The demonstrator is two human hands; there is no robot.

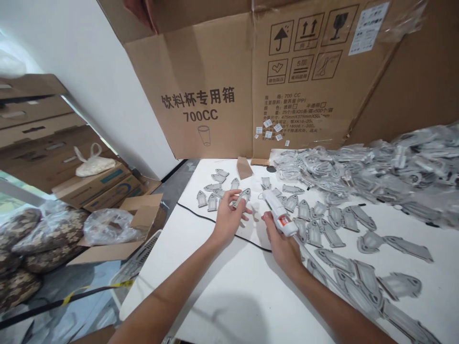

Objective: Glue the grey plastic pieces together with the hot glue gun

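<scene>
Right hand: the right hand (283, 243) is closed around a white pen-shaped tool with a red label (279, 213), its tip pointed away from the person, over the white table (229, 286).
Left hand: the left hand (229, 215) is stretched forward just left of the tool, and a flat grey arrow-shaped metal piece (243, 196) is pinched between thumb and fingertips.
Held piece: grey, flat, pointed at one end; it is raised slightly above the table.
Loose pieces: more grey flat pieces (322, 224) are spread right of the tool and beyond it.
Bagged pile: clear plastic bags of grey pieces (376, 167) are heaped far right of the tool.
Box: a large brown cardboard carton printed 700CC (204, 86) is stood behind the tool.
Cable: a thin black cable (201, 215) is laid under the left hand.
</scene>
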